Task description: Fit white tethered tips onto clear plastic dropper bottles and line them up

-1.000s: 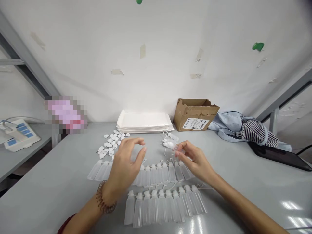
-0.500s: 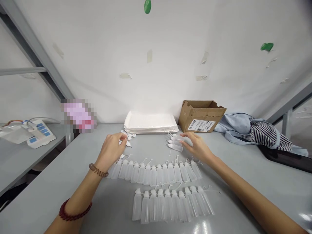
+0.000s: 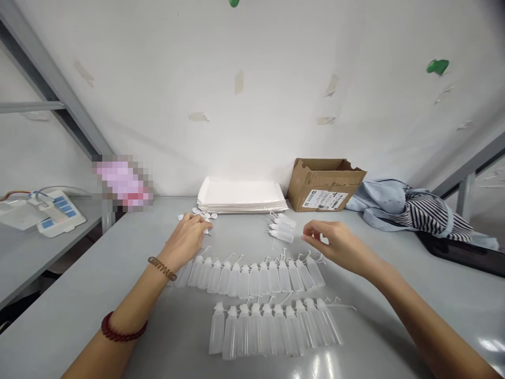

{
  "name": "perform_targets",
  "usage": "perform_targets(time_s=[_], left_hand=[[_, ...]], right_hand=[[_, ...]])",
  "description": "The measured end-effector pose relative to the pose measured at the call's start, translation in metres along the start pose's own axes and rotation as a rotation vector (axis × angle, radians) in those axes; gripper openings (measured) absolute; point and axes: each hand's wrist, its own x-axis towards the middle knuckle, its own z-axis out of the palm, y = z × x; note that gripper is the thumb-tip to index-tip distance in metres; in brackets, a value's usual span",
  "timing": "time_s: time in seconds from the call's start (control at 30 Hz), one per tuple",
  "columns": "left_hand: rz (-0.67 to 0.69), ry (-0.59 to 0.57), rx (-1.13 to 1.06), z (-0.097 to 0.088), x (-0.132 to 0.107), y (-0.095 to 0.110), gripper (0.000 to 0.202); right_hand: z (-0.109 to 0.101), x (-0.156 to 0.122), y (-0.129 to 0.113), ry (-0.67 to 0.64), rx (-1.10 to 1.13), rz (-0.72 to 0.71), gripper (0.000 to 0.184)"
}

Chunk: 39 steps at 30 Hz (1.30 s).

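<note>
Head view: small translucent plastic bottles with thin white tips [image 3: 282, 236] lie just left of the right hand [image 3: 337, 243], the nearer one, long axes running left-right, tips leftward. It curls loosely, showing nothing held; whether its fingertips meet, I cannot tell. Over small white plastic pieces [image 3: 208, 215], the left hand [image 3: 185, 235] bends, its grip hidden. Glossy grey desk [image 3: 130, 239]; white wall [image 3: 260, 142] beyond.

A person's left hand [image 3: 188, 234] over white caps [image 3: 213, 216]; right hand [image 3: 333, 242] curled beside a few bottles [image 3: 282, 237]; two bottle rows [image 3: 254, 279] nearer.
</note>
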Motion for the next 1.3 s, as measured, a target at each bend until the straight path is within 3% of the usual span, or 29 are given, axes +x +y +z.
perform_targets(time_s=[0.2, 0.4, 0.73, 1.03, 1.3], left_hand=[[0.036, -0.008, 0.026, 0.004, 0.001, -0.004, 0.032], [0.024, 0.008, 0.031, 0.003, 0.001, -0.001, 0.031], [-0.022, 0.071, -0.079, -0.006, -0.001, 0.017, 0.03], [-0.088, 0.154, -0.202, -0.009, 0.001, 0.028, 0.027], [-0.142, 0.113, -0.432, -0.019, -0.003, 0.051, 0.038]], right_hand=[[-0.008, -0.011, -0.009, -0.225, -0.015, 0.081, 0.015], [-0.02, -0.036, -0.017, -0.4, 0.123, 0.025, 0.012], [0.0, -0.096, -0.024, -0.331, 0.181, 0.017, 0.063], [0.008, -0.106, -0.021, -0.254, 0.166, -0.008, 0.054], [-0.011, -0.096, -0.031, -0.067, 0.072, -0.179, 0.059]])
